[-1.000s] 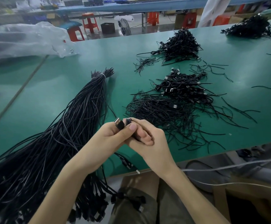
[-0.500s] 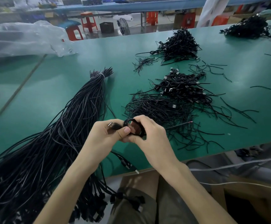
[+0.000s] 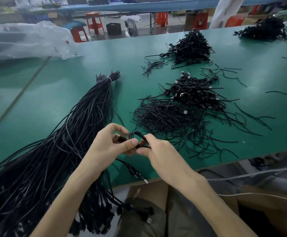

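Coiling seems underway: left hand (image 3: 107, 147) and right hand (image 3: 162, 155) both pinch the thin black looped USB cable (image 3: 137, 134), likely tying next.

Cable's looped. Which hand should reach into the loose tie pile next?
Right. The right hand sits just short of the tie pile and only pinches the cable loop. The left hand grips the plug end, farther away, so it likely suits steadying the coil.
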`<action>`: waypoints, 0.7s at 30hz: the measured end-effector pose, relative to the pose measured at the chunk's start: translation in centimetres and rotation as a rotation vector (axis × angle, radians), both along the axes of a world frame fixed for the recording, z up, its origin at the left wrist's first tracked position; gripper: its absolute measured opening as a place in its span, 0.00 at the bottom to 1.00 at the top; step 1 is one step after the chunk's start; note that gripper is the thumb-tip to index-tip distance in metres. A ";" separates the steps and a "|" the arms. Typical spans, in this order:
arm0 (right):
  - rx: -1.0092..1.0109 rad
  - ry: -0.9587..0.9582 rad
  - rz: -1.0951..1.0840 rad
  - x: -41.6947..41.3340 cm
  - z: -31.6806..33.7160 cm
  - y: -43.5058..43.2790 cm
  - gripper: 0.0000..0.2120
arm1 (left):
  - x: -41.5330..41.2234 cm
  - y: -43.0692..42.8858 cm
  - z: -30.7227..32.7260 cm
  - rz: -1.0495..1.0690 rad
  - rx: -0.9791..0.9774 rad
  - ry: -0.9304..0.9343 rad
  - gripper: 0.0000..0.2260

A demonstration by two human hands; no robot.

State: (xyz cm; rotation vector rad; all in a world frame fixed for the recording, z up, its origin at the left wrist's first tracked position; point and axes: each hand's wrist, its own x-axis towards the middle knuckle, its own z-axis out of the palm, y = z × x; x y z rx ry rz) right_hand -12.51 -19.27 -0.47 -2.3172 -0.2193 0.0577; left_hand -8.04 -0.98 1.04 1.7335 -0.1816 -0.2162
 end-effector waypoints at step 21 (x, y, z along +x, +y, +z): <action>-0.358 -0.483 -0.052 1.6 -1.2 -0.6 0.07 | 1.0 -1.6 -2.0 -0.283 0.672 -0.396 0.23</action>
